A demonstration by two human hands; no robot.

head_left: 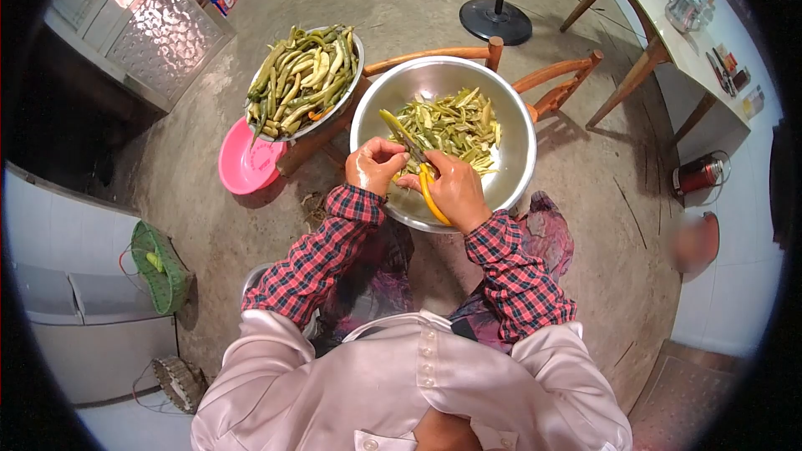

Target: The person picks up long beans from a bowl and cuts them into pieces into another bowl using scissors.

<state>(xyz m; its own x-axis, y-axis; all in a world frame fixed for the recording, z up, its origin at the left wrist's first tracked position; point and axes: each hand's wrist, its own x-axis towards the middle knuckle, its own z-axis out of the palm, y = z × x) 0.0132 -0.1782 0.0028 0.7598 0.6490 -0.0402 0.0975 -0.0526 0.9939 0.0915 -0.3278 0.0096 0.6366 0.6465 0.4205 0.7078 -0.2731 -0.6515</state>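
Note:
Over the near left part of a large metal bowl [524, 150], my left hand [376, 164] is closed on a long green pepper [391, 123], whose tip points up and away. Scissors with yellow handles [432, 198] are in my right hand [455, 188], with their blades at the pepper. Cut green pieces [459, 121] lie heaped in the bowl below both hands. To the left, a second metal bowl [359, 54] is piled with whole green and yellowish peppers [305, 79].
A pink basin [248, 169] stands on the floor below the pepper bowl. Wooden chair parts [555, 88] show behind the large bowl. A green basket [159, 267] is at left; a table [660, 21] and black round stand base [495, 21] are at upper right.

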